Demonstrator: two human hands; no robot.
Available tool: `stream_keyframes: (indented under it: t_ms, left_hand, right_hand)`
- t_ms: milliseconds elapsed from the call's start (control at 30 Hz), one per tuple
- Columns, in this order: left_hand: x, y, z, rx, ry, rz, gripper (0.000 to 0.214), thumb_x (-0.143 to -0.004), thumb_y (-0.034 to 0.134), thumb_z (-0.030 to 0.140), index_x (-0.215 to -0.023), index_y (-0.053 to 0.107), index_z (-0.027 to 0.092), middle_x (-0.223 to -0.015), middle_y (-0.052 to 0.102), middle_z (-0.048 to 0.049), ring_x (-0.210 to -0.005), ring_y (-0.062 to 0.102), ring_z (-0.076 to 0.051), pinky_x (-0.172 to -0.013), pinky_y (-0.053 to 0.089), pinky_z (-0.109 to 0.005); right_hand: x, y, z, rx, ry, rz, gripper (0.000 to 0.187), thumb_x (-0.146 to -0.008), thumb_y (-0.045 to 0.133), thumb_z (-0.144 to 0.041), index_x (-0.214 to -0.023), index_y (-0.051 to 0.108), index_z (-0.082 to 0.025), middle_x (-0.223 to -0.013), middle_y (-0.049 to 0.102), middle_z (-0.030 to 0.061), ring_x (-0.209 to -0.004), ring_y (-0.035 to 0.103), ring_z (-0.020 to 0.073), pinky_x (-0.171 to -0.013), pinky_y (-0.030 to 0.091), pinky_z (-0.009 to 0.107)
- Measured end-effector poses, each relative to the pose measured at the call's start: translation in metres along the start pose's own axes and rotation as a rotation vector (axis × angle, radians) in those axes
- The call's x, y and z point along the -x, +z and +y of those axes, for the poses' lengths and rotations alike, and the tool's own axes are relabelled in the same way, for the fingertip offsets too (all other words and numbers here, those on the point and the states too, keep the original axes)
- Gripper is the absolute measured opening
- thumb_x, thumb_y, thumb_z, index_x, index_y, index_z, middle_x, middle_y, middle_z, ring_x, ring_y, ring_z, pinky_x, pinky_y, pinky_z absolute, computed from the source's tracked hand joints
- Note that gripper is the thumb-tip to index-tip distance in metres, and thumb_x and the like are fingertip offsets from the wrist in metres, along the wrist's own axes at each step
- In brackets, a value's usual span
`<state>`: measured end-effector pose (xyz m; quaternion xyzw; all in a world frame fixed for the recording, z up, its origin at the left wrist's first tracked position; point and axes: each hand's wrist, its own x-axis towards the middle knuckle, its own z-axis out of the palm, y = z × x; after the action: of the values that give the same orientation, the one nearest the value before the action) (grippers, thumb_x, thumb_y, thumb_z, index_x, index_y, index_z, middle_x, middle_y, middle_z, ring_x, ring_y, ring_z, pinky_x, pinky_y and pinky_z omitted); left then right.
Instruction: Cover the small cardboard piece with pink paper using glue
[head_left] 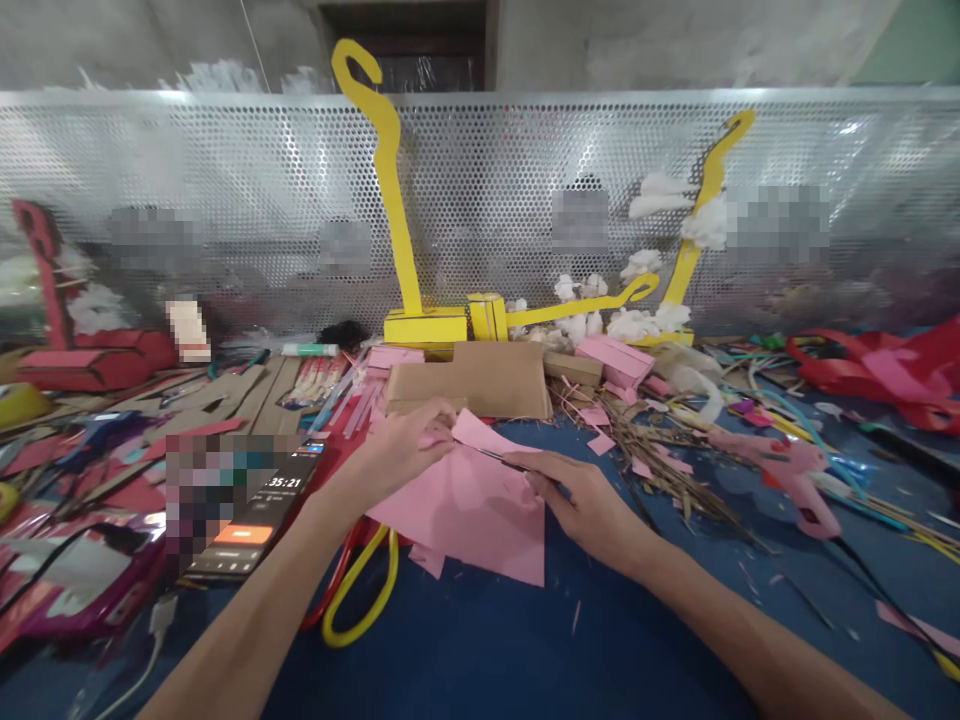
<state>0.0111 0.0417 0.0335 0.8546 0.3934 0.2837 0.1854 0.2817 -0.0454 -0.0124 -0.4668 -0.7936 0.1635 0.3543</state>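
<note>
My left hand (405, 445) is closed on the upper edge of a sheet of pink paper (472, 510) that lies on the blue table top (525, 640). My right hand (581, 500) is closed round a thin dark blade or cutter (499, 457), whose tip rests on the paper near my left fingers. More pink sheets stick out beneath the top one. Scissors with yellow and red handles (360, 590) lie partly under the paper by my left forearm.
A phone showing a timer (259, 510) lies at the left. A brown cardboard piece (472, 385) and yellow hook-shaped models (420, 300) stand behind, against a perforated metal screen (225, 180). A pink glue gun (795, 475), straw, red ribbon (885, 370) and paper scraps fill the right.
</note>
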Motion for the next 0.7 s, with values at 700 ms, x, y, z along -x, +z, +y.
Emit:
stream_keyframes:
  t_ms: [700]
  left_hand:
    - [0.015,0.003,-0.006,0.126,-0.081,0.108,0.015,-0.088,0.064,0.029,-0.101,0.057,0.026,-0.098,0.073,-0.0001,-0.096,0.072,-0.021,-0.087,0.053,-0.034]
  right_hand:
    - [0.003,-0.005,-0.004,0.523,-0.240,-0.039,0.037,-0.104,0.045,-0.011,-0.136,0.058,-0.022,-0.100,0.073,0.0078,-0.088,0.064,0.0216,-0.076,0.039,0.036]
